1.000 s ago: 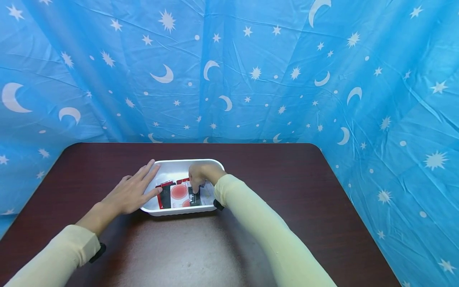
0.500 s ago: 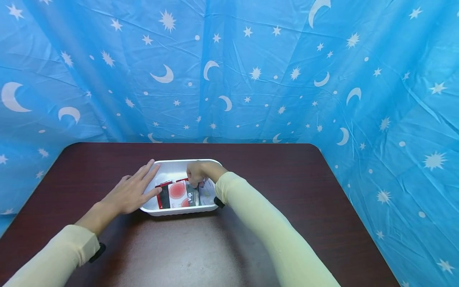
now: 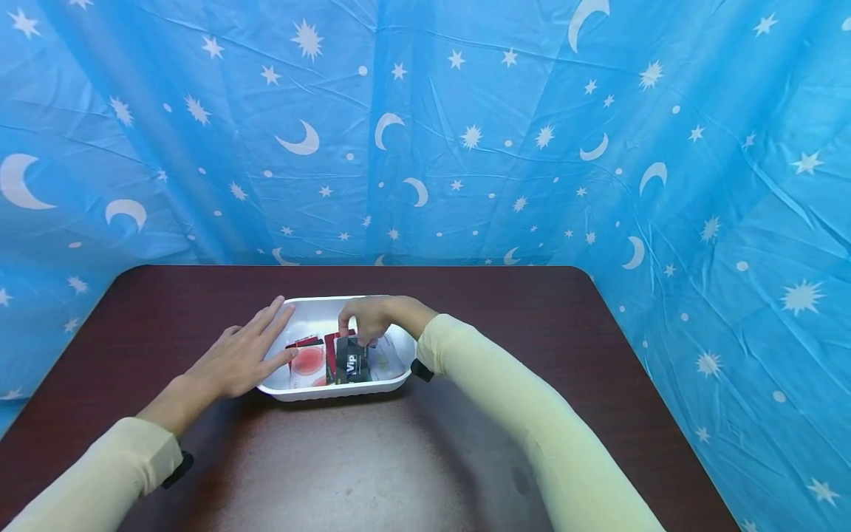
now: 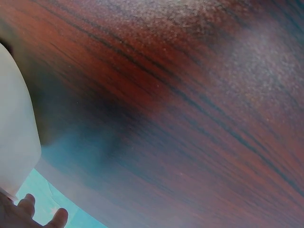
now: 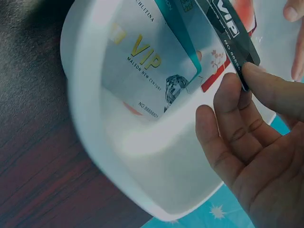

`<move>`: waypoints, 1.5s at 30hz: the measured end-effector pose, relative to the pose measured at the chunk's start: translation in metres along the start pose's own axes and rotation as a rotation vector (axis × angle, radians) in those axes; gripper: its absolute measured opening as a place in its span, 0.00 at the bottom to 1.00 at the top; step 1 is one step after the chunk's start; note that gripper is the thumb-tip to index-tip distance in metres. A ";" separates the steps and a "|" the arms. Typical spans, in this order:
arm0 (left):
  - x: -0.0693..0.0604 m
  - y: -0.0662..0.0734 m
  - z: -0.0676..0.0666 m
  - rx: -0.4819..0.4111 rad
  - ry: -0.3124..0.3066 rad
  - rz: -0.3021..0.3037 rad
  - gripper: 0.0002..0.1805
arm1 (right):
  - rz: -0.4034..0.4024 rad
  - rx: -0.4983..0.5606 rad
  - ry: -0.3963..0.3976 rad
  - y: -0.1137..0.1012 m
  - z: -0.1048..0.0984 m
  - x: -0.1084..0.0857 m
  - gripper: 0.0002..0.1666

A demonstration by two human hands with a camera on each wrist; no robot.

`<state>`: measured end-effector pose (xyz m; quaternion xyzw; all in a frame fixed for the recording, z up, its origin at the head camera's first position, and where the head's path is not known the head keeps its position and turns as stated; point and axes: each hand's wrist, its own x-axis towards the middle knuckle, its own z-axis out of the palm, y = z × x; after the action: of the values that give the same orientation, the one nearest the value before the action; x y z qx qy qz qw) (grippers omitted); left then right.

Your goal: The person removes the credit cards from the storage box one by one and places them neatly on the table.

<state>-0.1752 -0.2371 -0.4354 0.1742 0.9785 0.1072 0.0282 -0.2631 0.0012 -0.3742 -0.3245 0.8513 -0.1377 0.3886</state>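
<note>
A white tray (image 3: 332,394) on the table holds several plastic cards. My right hand (image 3: 374,318) reaches into it and pinches a black VIP card (image 5: 230,35) between thumb and fingers, with the card's edge lifted in the right wrist view. Under it lie a silver card (image 5: 147,66) with gold VIP lettering and a teal-edged card (image 5: 183,42). At the tray's left side a white card with a red circle (image 3: 308,361) lies beside a red card (image 3: 330,347). My left hand (image 3: 242,360) rests with straight fingers over the tray's left rim.
The dark reddish wooden table (image 3: 499,318) extends around the tray, with a glossy reflection in front. A blue curtain (image 3: 425,148) with white stars and moons hangs behind and at the sides.
My right hand has shifted slightly and its fingers have opened into a pinch on the black card, more of which now shows. The red-circled card has slid left. My left hand stays put.
</note>
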 end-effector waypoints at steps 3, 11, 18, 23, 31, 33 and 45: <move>0.000 0.000 0.000 0.001 -0.003 -0.005 0.47 | -0.036 -0.012 0.002 0.004 -0.003 -0.004 0.24; -0.002 -0.001 0.002 0.001 0.004 -0.002 0.47 | -0.134 -0.019 0.065 0.020 -0.020 -0.023 0.31; -0.004 -0.002 0.002 -0.008 0.006 0.000 0.48 | -0.155 0.108 0.153 0.043 -0.041 -0.048 0.28; -0.003 -0.002 0.002 -0.012 0.008 0.001 0.48 | -0.141 0.279 0.255 0.064 -0.057 -0.068 0.28; -0.002 -0.001 0.000 -0.001 0.004 0.000 0.48 | -0.051 0.532 0.455 0.108 -0.065 -0.088 0.28; -0.002 0.000 0.000 0.002 0.002 0.000 0.47 | -0.020 0.558 0.494 0.118 -0.064 -0.090 0.28; 0.000 0.001 -0.004 0.008 -0.012 -0.001 0.48 | 0.114 0.656 0.595 0.167 -0.044 -0.093 0.30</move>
<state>-0.1752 -0.2372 -0.4315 0.1744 0.9788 0.1022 0.0334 -0.3253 0.1871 -0.3738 -0.0828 0.8540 -0.4660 0.2161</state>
